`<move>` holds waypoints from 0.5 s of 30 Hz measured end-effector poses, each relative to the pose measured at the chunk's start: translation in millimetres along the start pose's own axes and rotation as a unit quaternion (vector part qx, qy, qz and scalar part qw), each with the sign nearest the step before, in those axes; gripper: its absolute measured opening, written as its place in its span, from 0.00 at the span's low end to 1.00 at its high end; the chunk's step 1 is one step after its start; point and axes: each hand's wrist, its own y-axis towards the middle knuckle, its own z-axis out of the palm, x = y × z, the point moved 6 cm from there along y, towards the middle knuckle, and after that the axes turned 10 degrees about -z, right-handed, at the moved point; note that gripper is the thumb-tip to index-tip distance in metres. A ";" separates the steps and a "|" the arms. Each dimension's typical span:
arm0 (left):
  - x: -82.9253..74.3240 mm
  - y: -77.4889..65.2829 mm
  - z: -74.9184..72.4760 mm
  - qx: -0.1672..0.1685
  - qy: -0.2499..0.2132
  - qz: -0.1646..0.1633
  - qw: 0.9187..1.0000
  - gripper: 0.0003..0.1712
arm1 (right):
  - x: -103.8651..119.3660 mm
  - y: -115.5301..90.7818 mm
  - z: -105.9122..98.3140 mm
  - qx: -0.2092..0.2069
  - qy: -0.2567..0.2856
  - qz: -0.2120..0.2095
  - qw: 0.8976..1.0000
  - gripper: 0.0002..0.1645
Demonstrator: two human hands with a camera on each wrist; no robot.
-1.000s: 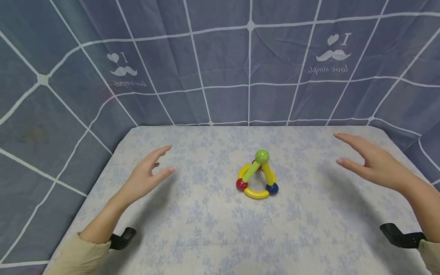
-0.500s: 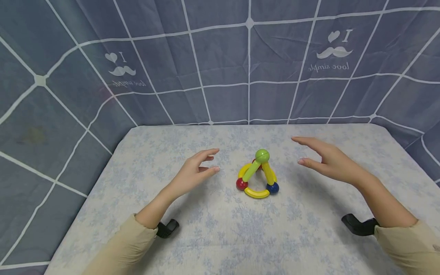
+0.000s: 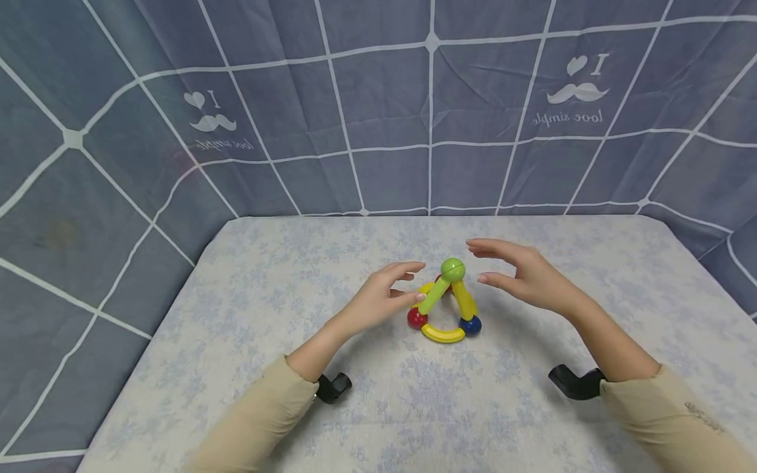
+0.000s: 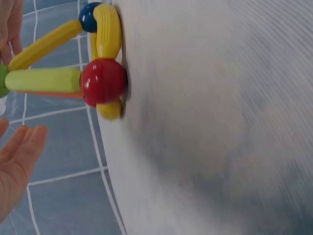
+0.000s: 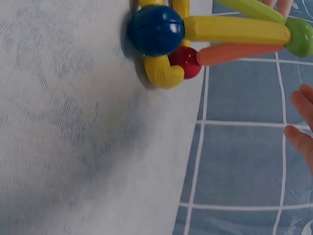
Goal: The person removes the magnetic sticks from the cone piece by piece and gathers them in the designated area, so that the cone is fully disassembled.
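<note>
A pyramid of magnetic sticks and balls [image 3: 443, 335] stands on the table. Curved yellow sticks form its base, with red [image 4: 103, 81] and blue [image 5: 156, 31] balls at the corners. Straight green, yellow and orange sticks lean up to a green ball [image 3: 453, 270] at the top. My left hand [image 3: 375, 299] is held at its left side, fingers relaxed, thumb tip overlapping the green stick in the head view. To the right of the green ball, my right hand [image 3: 526, 276] hovers with loosely bent fingers and a visible gap to the toy. Neither hand grips anything.
A pale cloth with blue flowers covers the table [image 3: 378, 420]. Behind and to the left hangs a blue-grey curtain [image 3: 378, 98] with white grid lines. Each wrist carries a black camera mount, such as the right one [image 3: 576, 382].
Both hands have moved inward from the two sides, the left one rightward and the right one leftward, and now flank the pyramid. The pyramid has stayed in place.
</note>
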 end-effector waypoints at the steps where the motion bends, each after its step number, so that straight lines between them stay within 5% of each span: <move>1: -0.5 2.1 2.4 0.001 -0.002 0.000 1.000 0.29 | 0.2 1.2 1.3 -0.001 0.003 -0.002 1.000 0.34; 15: -4.1 18.3 22.2 -0.009 -0.023 0.001 1.000 0.26 | 3.9 10.7 19.2 0.000 0.038 -0.026 0.999 0.30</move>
